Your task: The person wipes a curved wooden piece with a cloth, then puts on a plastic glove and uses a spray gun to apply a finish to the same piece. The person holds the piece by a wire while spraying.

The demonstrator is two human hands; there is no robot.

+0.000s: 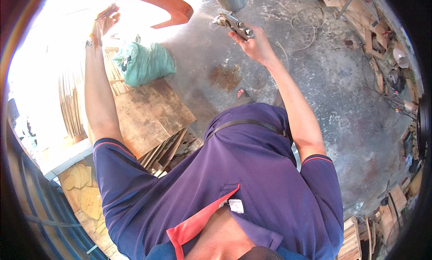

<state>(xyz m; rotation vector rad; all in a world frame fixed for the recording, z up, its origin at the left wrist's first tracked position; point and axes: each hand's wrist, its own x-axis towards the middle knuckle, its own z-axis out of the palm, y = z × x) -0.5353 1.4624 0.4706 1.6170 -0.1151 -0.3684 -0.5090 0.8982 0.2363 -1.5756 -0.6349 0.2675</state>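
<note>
Both hands grip: right hand (254,46) spray gun (234,25).

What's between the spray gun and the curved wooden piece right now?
In the head view, bare grey floor shows between the spray gun in the right hand and the curved wooden piece; a faint mist leaves the nozzle.
</note>
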